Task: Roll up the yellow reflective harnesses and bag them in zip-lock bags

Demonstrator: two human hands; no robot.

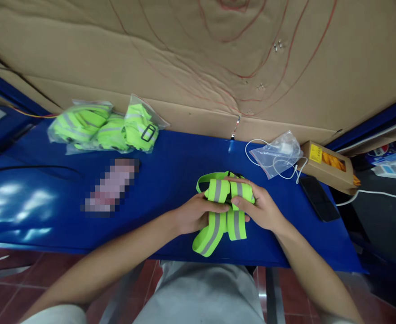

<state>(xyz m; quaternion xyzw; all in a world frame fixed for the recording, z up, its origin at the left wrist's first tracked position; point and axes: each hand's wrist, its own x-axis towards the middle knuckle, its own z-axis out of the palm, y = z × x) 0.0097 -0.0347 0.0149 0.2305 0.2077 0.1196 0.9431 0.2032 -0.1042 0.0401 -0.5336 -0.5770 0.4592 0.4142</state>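
Between my two hands is a neon-yellow reflective strap point(218, 191) with a grey stripe, folded into loops just over the blue table. My left hand point(196, 211) is closed on its left part, thumb lying across the front. From the other side my right hand point(256, 204) grips the right loops, with the thumb in front and fingers behind. Two loose lengths of strap hang down below the hands, toward the table's front edge. A dark piece shows at the top of the bundle, too small to make out. Some fingertips are hidden behind the strap.
Clear bags of similar neon straps point(83, 123) lie at the back left, near a blurred-out flat item point(112, 186). On the right are a plastic bag with a white cable point(278, 150), a cardboard box point(331, 164) and a black phone point(319, 198). A cardboard wall point(184, 67) stands behind.
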